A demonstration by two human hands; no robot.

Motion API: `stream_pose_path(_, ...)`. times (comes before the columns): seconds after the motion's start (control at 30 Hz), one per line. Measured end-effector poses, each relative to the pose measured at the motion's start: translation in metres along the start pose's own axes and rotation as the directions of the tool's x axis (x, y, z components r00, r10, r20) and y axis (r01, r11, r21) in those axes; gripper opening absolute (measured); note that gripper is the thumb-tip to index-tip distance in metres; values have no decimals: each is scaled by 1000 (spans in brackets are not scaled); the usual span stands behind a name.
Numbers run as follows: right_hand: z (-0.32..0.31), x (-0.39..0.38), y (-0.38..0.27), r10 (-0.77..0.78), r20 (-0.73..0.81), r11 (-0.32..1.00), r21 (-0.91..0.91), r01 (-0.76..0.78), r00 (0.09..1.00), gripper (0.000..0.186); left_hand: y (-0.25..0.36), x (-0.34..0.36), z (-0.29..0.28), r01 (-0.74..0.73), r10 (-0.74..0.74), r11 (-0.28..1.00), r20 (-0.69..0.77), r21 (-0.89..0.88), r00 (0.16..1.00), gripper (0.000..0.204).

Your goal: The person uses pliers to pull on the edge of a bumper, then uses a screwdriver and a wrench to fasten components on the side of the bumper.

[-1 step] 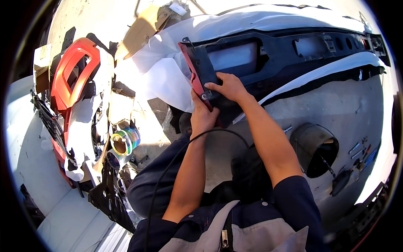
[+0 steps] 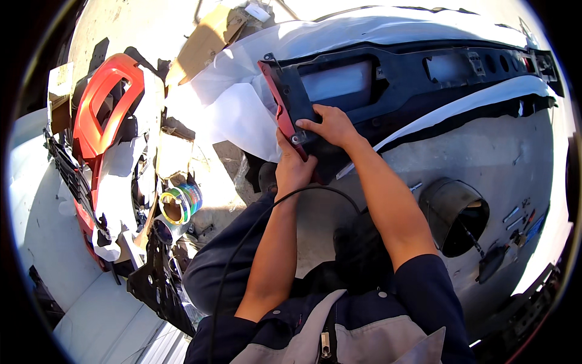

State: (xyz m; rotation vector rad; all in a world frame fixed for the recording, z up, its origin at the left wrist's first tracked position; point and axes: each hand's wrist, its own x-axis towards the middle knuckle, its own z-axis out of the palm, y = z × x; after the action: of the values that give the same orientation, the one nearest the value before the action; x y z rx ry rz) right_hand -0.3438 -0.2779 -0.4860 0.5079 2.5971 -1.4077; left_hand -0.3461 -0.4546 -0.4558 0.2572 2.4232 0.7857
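A long car bumper (image 2: 397, 97) lies across in front of me, its dark inner side up, over white wrapping sheet. Its near left end has a red edge (image 2: 271, 85) and a flat black plate. My left hand (image 2: 294, 170) is closed round the lower part of that end, the index finger reaching up along the red edge. My right hand (image 2: 334, 128) grips the black plate from the right, its thumb laid on top near a round metal fastener (image 2: 295, 139). The undersides of my fingers are hidden.
At left stands a red bumper piece (image 2: 91, 136) among cardboard and black parts. Beside my left knee is a roll of tape (image 2: 180, 204). A dark bucket (image 2: 453, 215) lies tipped at right, near several hand tools (image 2: 515, 217). A black cable (image 2: 242, 224) crosses my left forearm.
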Motion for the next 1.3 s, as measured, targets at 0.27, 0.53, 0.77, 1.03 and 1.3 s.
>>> stream_pose_path(0.27,-1,-1,2,-8,-12,999,-31,8,1000,69,2,0,0,6,-5,999,17,-45,1000,108)
stream_pose_path(0.53,1,2,6,-85,3,996,3,85,996,70,-4,4,1,27,-25,999,42,-31,999,108)
stream_pose_path(0.77,-1,0,4,-49,22,999,11,48,999,66,-4,8,-2,63,-50,989,95,-137,994,108)
stream_pose_path(1.03,-3,-2,-3,23,88,1000,-23,-21,996,67,-8,6,-1,-21,24,996,37,-84,999,110)
stream_pose_path(1.3,4,1,9,21,51,1000,17,-22,998,67,7,9,-15,-10,24,990,96,-142,995,109)
